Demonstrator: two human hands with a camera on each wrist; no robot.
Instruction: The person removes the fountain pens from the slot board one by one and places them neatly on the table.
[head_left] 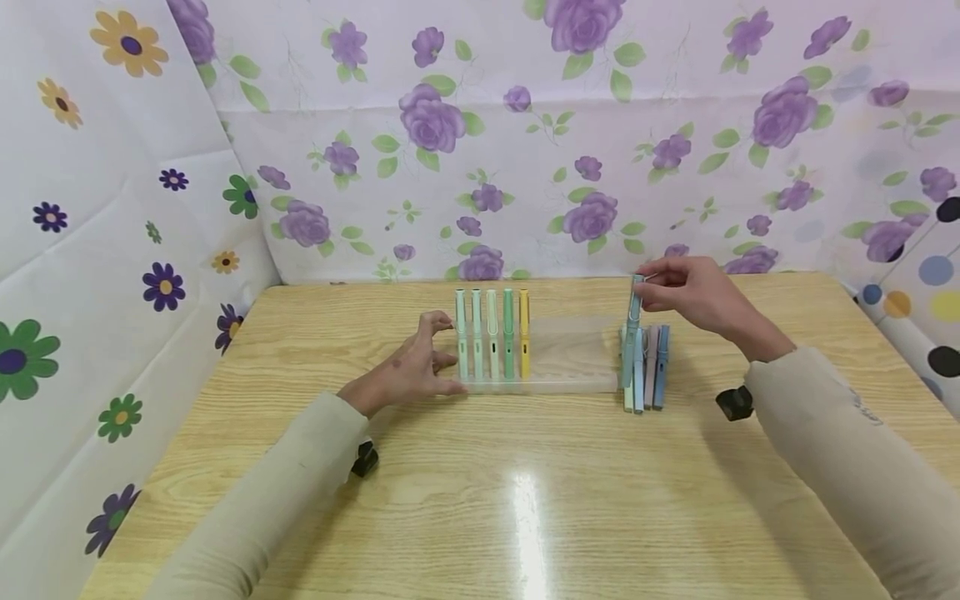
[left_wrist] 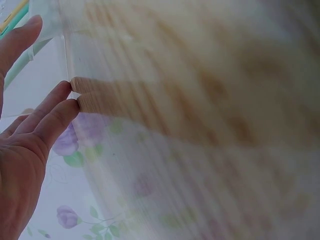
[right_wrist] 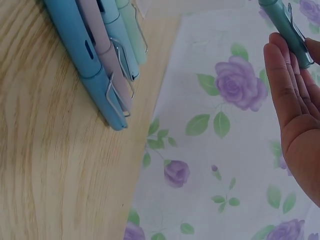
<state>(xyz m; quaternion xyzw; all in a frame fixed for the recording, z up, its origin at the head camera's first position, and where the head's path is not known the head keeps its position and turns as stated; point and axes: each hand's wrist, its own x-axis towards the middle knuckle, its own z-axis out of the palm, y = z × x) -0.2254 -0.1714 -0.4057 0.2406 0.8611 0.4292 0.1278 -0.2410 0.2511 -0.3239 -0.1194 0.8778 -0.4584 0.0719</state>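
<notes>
My right hand [head_left: 693, 292] pinches a teal-blue pen [head_left: 628, 354] by its clip end, between thumb and fingers. The pen is upright at the right end of a clear pen stand [head_left: 577, 385]. In the right wrist view its metal clip shows beside the fingertips. Just under it lie several loose pens, among them a blue pen [right_wrist: 85, 55] and a mauve pen [right_wrist: 97, 30]. My left hand [head_left: 420, 358] touches the left end of the stand, fingers spread and fairly straight. Beside it, a yellow pen [head_left: 524, 333], a green pen [head_left: 508, 333] and paler ones lie in the stand.
The stand rests on a wood-grain table [head_left: 465, 500] near its back edge. Behind hangs a purple-flowered cloth [head_left: 510, 192], and another flowered cloth [head_left: 97, 250] covers the left side. A dotted cloth [head_left: 915, 275] is at the right.
</notes>
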